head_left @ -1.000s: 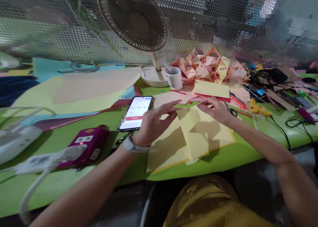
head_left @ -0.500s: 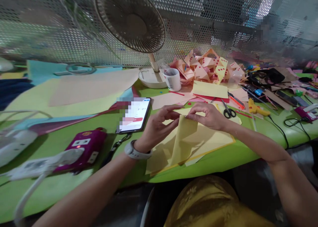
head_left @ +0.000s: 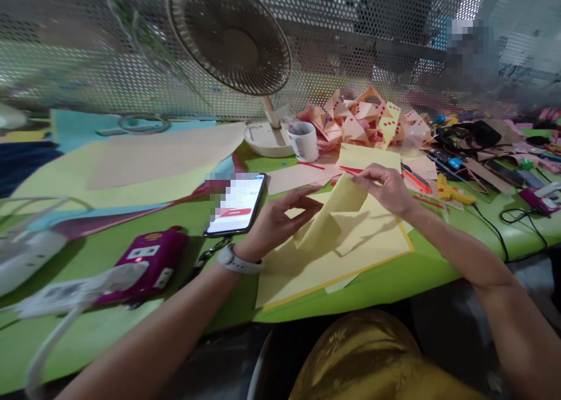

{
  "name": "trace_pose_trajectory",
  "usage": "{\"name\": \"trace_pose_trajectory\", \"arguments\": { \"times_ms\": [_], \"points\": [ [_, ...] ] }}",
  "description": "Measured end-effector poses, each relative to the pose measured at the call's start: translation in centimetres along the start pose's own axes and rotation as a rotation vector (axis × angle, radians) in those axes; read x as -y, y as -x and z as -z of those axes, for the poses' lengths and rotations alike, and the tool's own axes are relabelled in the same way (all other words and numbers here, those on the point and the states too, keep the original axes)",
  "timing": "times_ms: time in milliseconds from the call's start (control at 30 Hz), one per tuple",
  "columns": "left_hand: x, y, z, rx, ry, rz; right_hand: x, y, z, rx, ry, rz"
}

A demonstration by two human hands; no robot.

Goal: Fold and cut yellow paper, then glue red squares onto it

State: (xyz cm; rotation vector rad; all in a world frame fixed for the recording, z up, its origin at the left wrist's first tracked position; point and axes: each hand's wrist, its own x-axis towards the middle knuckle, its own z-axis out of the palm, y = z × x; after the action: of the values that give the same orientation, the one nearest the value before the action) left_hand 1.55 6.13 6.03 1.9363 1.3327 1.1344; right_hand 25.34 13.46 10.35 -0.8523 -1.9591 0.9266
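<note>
A folded piece of yellow paper is raised at a slant above the larger yellow sheets. My right hand pinches its upper right end between thumb and fingers. At the paper's left edge, my left hand has thumb and fingertips closed together on it, with the other fingers curled. The yellow sheets lie flat near the table's front edge, and the folded piece casts a shadow on them. A black-framed phone lies just left of my left hand.
Behind are a white mug, a fan and a heap of peach paper pieces with red dots. A cutter and yellow glue gun lie right. A purple power socket with cables sits left.
My right hand has moved right and slightly up, bringing the folded paper with it into a slant. My left hand has stayed nearly in place. The scissors are now hidden behind my right hand.
</note>
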Motion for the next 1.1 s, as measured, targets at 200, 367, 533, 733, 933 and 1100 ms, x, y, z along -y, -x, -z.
{"name": "trace_pose_trajectory", "arguments": {
  "times_ms": [200,367,533,733,933,1100],
  "points": [
    [-0.1,-0.4,0.2,-0.219,0.117,0.109,-3.0,-1.1,2.6,-0.284,-0.086,-0.089],
    [0.8,-0.3,0.0,-0.259,0.087,0.153,-5.3,-2.0,4.6,-0.449,-0.188,-0.25],
    [1.4,-0.2,-0.5,-0.211,0.151,0.167,-5.9,-1.6,4.3,-0.47,-0.345,-0.364],
    [1.2,0.1,-0.6,-0.016,0.147,0.133,-5.1,0.2,1.0,-0.362,-0.408,-0.384],
    [2.0,0.1,-0.6,0.002,-0.071,0.129,-5.7,1.8,-0.1,-0.225,-0.443,-0.471],
    [2.1,-0.1,-0.3,0.074,-0.201,0.073,-6.0,3.0,1.0,-0.113,-0.419,-0.556]
  ]
}}
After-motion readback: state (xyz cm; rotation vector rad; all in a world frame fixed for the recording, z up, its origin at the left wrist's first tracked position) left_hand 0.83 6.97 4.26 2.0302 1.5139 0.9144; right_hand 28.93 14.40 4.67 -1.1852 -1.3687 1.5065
